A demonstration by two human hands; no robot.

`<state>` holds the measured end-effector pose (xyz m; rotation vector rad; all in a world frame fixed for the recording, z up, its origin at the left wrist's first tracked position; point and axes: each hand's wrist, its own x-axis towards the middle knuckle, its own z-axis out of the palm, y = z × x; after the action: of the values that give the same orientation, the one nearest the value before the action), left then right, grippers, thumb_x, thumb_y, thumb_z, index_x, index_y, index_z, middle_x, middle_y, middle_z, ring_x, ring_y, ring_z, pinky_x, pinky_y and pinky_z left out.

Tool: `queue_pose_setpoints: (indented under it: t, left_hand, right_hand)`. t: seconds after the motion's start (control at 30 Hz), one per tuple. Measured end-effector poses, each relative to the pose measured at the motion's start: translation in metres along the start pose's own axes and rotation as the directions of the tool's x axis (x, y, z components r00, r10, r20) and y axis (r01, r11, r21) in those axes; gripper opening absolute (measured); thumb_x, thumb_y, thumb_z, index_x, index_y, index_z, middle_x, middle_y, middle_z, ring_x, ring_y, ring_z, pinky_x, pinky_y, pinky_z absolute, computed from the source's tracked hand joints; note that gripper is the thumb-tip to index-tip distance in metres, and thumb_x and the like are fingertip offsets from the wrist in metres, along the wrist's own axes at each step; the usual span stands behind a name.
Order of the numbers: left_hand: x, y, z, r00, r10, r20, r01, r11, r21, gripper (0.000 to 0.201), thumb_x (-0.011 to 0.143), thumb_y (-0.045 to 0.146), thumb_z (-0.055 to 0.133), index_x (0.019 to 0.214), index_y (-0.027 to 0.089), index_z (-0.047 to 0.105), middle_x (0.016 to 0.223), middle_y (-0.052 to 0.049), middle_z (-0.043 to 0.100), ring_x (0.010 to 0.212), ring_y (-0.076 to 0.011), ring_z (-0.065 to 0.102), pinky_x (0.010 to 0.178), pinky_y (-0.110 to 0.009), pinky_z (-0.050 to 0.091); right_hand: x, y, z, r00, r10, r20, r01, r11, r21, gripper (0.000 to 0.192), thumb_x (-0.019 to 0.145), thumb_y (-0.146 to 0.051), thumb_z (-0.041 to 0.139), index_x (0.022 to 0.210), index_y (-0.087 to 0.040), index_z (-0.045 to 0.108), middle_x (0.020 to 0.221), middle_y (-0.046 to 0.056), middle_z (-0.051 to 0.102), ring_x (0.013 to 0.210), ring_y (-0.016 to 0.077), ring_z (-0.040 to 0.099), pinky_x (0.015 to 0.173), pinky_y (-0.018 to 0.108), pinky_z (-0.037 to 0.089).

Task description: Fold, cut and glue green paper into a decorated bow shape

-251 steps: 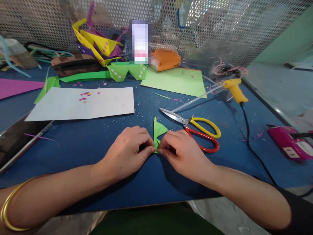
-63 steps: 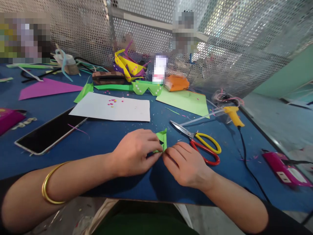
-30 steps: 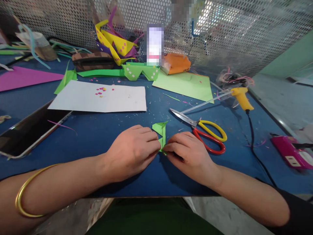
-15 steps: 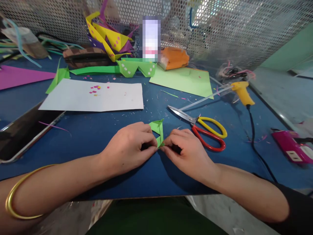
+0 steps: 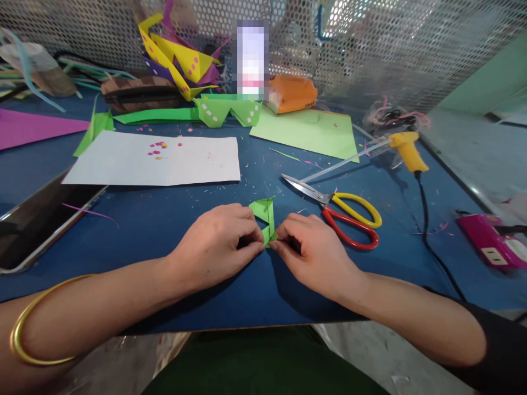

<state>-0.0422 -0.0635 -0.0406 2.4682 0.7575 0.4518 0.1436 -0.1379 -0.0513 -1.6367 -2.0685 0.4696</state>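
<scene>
A small folded piece of green paper (image 5: pixel 263 209) is pinched between my two hands near the front of the blue table. My left hand (image 5: pixel 220 244) grips its lower left part with thumb and fingertips, and the curled fingers hide some of the paper. From the other side, my right hand (image 5: pixel 317 249) pinches the lower right corner, thumb and fingers pressed together. Just beyond my right hand lie scissors (image 5: pixel 325 200) with one yellow and one red handle, blades pointing away to the left.
Beyond my hands lie a white sheet (image 5: pixel 193 162) with tiny pink squares, green paper glasses (image 5: pixel 212 111) and a light green sheet (image 5: pixel 304 131). A yellow glue gun (image 5: pixel 409 151) and a pink power socket (image 5: pixel 489 241) are on the right, a dark phone (image 5: pixel 37 230) on the left.
The hands stay nearly in place, both still pinching the green paper. The small flap at its lower right corner shows slightly more. The whole view has shifted a little.
</scene>
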Motion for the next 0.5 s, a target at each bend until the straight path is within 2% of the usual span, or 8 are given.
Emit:
queue_pose_setpoints:
  t: [0.13,0.3,0.5]
  left_hand:
    - [0.0004,-0.0003,0.0004,0.999,-0.048,0.013,0.048,0.999,-0.012,0.012,0.079,0.015,0.063,0.069,0.019,0.068,0.071,0.0,0.063,0.073,-0.0162,0.057,0.065,-0.028,0.04]
    - [0.0018,0.0017,0.0013,0.997,-0.068,0.025,0.068,0.998,-0.003,0.008,0.077,0.013,0.064,0.07,0.018,0.064,0.07,0.001,0.059,0.072,-0.016,0.055,0.064,-0.028,0.039]
    - [0.0068,-0.0008,0.0005,0.989,-0.142,0.04,0.144,0.988,-0.057,0.006,0.074,0.013,0.068,0.072,0.018,0.065,0.069,0.003,0.057,0.068,-0.0132,0.054,0.061,-0.025,0.037]
  right_hand:
    - [0.0015,0.0004,0.0015,1.0,0.016,0.002,-0.016,1.0,-0.02,0.015,0.084,-0.014,0.062,0.076,-0.019,0.051,0.078,0.0,0.058,0.07,0.0152,0.051,0.066,0.032,0.033]
    - [0.0043,0.0017,0.0009,0.996,0.093,0.002,-0.093,0.995,0.032,0.016,0.083,-0.017,0.065,0.091,-0.02,0.052,0.094,0.004,0.059,0.078,0.0176,0.054,0.067,0.031,0.039]
    - [0.0076,0.001,0.0003,0.991,0.127,0.04,-0.126,0.992,-0.019,0.026,0.082,-0.02,0.067,0.099,-0.02,0.048,0.084,0.001,0.058,0.072,0.0176,0.053,0.063,0.031,0.035]
